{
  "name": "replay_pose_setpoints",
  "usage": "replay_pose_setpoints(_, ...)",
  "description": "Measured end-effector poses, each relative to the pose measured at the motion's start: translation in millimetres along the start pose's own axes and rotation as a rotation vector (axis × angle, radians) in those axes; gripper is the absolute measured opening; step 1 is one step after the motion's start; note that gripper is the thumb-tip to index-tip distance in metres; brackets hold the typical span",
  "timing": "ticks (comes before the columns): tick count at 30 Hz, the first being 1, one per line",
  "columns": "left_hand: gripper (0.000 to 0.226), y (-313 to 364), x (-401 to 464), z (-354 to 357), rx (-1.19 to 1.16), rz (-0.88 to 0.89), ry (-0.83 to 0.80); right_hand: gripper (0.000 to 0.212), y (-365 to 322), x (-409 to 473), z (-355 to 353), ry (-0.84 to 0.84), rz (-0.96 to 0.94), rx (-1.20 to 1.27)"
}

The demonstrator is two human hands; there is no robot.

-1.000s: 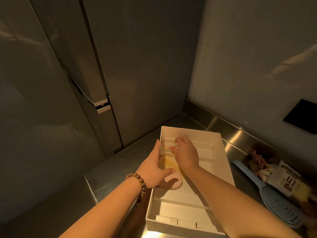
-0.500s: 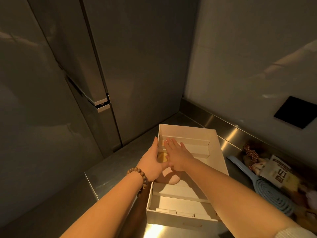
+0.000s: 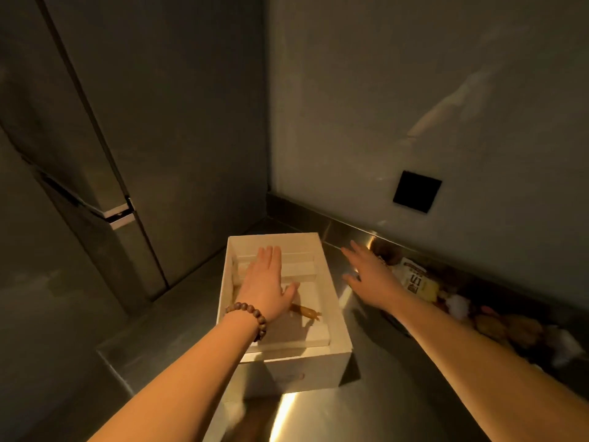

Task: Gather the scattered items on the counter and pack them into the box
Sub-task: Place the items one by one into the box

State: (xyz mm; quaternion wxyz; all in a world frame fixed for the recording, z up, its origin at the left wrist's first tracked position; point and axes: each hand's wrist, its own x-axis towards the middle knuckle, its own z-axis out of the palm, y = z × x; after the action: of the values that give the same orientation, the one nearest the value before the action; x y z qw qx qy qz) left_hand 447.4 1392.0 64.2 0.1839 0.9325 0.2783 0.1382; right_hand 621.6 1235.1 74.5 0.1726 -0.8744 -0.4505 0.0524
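A white box (image 3: 331,317) is shown on the steel counter (image 3: 366,403), near its back left corner. The left hand (image 3: 266,283), fingers straight and grasping nothing, is held flat over the box interior, where a brown elongated item (image 3: 307,312) is seen. The right hand (image 3: 371,275), released and spread, is extended toward the scattered items (image 3: 497,323) along the counter's back right edge, a white packet (image 3: 416,280) among them.
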Motion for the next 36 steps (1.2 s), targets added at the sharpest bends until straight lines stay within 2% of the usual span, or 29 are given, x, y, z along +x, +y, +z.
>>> replay_pose_setpoints(6, 0.083, 83.3, 9.3, 41.0, 0.033, 0.169, -0.054, 0.06, 94.3, -72.3, -13.0, 0.027, 0.194, 0.037)
replay_pose_setpoints(11, 0.084, 158.3, 16.1, 78.4, -0.003, 0.329, -0.125, 0.046, 143.9, -119.2, -17.5, 0.047, 0.304, 0.041)
replay_pose_setpoints(13, 0.086, 185.1, 14.6, 100.4, -0.011, 0.356, -0.182, 0.046, 160.0, -133.9, -18.5, 0.083, 0.323, 0.012)
replay_pose_setpoints(16, 0.085, 217.7, 8.3, 141.7, 0.03, 0.332, -0.325, 0.052, 189.8, -147.2, -15.3, 0.038, 0.319, -0.086)
replay_pose_setpoints(20, 0.085, 228.4, 4.3, 181.3, 0.02, 0.312, -0.421, 0.04, 215.8, -148.7, -12.6, 0.118, 0.326, -0.019)
replay_pose_setpoints(24, 0.078, 241.8, 17.5, 208.5, 0.045, 0.36, -0.387, 0.05, 251.2, -145.6, -12.6, 0.122, 0.439, -0.162)
replay_pose_setpoints(29, 0.067, 274.1, 50.2, 234.9, 0.045, 0.424, -0.376, 0.055, 285.3, -132.7, -11.4, -0.011, 0.575, -0.223)
replay_pose_setpoints(36, 0.067, 287.9, 78.4, 259.0, 0.089, 0.497, -0.385, 0.063, 296.3, -114.5, -3.7, -0.043, 0.53, -0.183)
